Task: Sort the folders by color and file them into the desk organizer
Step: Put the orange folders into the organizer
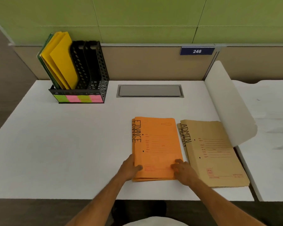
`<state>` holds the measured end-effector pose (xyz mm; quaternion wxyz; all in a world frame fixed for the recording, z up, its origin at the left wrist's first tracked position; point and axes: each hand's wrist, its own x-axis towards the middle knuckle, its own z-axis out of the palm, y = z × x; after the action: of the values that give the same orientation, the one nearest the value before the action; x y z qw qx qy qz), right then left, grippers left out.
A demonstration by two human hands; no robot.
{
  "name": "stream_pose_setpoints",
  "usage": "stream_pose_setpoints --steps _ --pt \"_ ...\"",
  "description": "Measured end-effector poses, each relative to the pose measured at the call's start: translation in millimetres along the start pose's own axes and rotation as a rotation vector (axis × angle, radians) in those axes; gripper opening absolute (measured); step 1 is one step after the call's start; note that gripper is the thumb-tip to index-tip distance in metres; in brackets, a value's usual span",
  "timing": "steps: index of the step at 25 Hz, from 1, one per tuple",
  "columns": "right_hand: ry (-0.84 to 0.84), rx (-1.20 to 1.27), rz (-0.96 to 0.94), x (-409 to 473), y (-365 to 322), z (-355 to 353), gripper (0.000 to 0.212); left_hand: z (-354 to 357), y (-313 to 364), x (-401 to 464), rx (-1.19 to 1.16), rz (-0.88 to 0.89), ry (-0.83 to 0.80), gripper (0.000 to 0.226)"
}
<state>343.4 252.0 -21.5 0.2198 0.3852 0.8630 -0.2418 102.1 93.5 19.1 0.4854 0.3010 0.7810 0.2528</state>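
Sticky-note (78, 98) writing blurred, illegible.

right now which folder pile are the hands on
The orange FINANCE pile: the left hand grips its near left edge, the right hand rests on its near right corner. The brown ADMIN pile lies untouched beside it.

I see open counter (55, 152) across the left and middle, a free lane from the near edge to the far-left black organizer (88, 79). Its two right slots stand open; yellow folders (60, 62) fill the left. On the right, brown folders (216, 154) and a curved white divider (227, 103) block passage.
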Motion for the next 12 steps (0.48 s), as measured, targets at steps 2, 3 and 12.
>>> stream_pose_setpoints --steps 2,3,12 --pt "-0.01 0.006 -0.01 6.6 5.7 -2.8 0.026 5.4 5.4 -2.7 -0.036 -0.021 0.063 0.059" --pt "-0.012 0.024 -0.007 8.1 7.0 -4.8 0.024 7.6 7.5 -2.8 -0.036 -0.028 0.082 0.055" --pt "0.093 0.296 0.137 9.3 -2.6 -13.7 0.047 5.9 11.9 -7.9 -0.064 -0.024 0.157 0.031"
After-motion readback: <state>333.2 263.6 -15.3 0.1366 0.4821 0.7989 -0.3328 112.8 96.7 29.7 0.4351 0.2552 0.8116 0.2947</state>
